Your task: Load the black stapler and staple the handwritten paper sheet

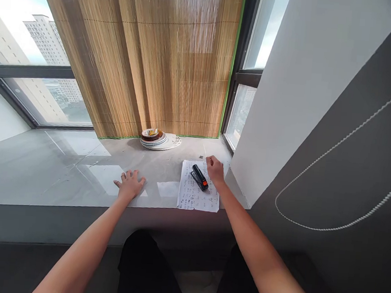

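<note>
My left hand rests on the grey window sill with its fingers spread, holding nothing. At the upper right corner of some handwritten paper, my right hand is closed with its fingers curled. Whatever lies inside those fingers, if anything, is hidden. A black stapler with an orange-red end lies slantwise on the paper, just left of my right hand. Beyond the paper's top edge sits a small dark piece, too small to name.
A stack of plates and small bowls stands at the back of the sill. Behind it hangs a bamboo blind with green edging. A white wall bounds the right side, and a beaded cord loops beyond it.
</note>
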### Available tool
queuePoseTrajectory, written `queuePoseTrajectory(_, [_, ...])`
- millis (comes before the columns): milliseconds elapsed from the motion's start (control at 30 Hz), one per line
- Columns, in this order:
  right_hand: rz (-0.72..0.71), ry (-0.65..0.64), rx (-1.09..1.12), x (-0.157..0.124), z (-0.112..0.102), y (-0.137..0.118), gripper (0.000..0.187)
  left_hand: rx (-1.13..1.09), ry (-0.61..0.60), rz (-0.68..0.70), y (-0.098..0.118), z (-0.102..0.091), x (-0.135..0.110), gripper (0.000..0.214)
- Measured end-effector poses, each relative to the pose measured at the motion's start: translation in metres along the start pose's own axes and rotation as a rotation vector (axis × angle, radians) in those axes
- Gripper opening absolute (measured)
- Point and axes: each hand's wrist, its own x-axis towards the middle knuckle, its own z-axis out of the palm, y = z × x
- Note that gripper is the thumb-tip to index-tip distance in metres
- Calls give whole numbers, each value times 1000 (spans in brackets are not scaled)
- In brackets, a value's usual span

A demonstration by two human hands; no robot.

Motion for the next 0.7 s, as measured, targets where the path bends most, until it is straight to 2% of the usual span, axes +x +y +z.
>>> queuePoseTrajectory(67, [-51, 56, -126, 20, 12, 3, 35, -3, -2, 3, -1, 0, 0, 64])
queuePoseTrajectory(167, [-114, -40, -315, 35, 39, 11, 36, -1, -10, -1, -2, 1, -1, 63])
queuePoseTrajectory(267, [-128, -119, -444, 36, 57, 18, 42, 7, -5, -3, -2, 2, 0, 63])
queuePoseTrajectory(467, [-28, -332, -554, 42, 62, 25, 70, -8, -22, -8, 2, -2, -3, 62])
queuePoseTrajectory(600, [-31, -409, -586, 49, 70, 22, 73, -5, -22, -1, 2, -3, -4, 62])
queuePoseTrajectory(700, [-52, -418, -581, 50, 86, 10, 71, -1, -23, 11, 1, -1, -3, 62])
